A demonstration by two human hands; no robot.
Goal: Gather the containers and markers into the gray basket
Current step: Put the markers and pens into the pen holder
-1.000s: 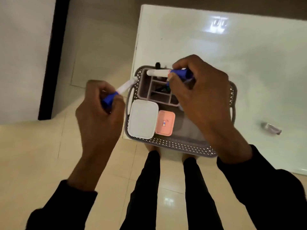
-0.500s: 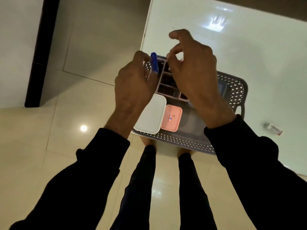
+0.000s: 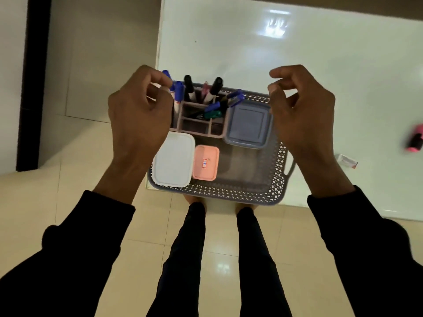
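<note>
The left hand (image 3: 139, 115) fingers pinch a blue marker (image 3: 169, 82), tip down over the organizer (image 3: 196, 120) slot, likely to stand it with the others. The right hand (image 3: 302, 110) fingers curl loosely, empty, just right of the blue box (image 3: 248, 125). Below both, the basket (image 3: 229, 191) holds the containers; a pink marker (image 3: 415, 139) lies on the table (image 3: 297, 65) far right

Pink container (image 3: 205, 162) lid: small red-and-blue sticker, print too small to read.
Packet on table (image 3: 347, 161): markings blurred, perhaps red print.
</note>
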